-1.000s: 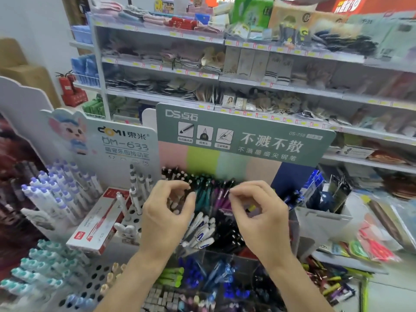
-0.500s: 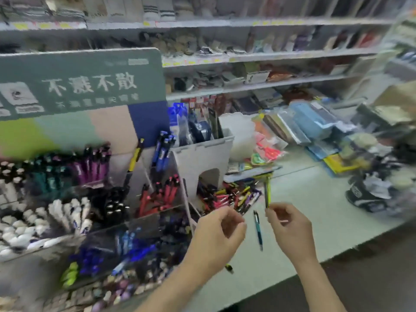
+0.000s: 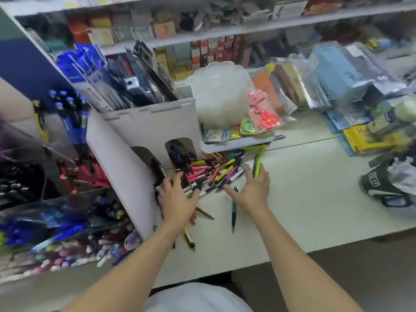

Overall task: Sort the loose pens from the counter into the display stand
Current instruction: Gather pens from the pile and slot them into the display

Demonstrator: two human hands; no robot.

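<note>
Both hands reach over a heap of loose pens (image 3: 216, 172) on the pale tabletop (image 3: 315, 199), just beside the white display stand (image 3: 126, 158). The left hand (image 3: 177, 199) lies flat on the heap's near edge, fingers spread. The right hand (image 3: 253, 188) hovers with fingers splayed, gripping nothing. A teal pen (image 3: 234, 212) lies apart, nearer me.

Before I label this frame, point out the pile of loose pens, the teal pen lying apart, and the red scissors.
pile of loose pens (image 3: 219, 171), head view, middle of the heap.
teal pen (image 3: 234, 211), head view, mid-barrel.
red scissors (image 3: 269, 118), head view, the handles, inside their packet.
</note>
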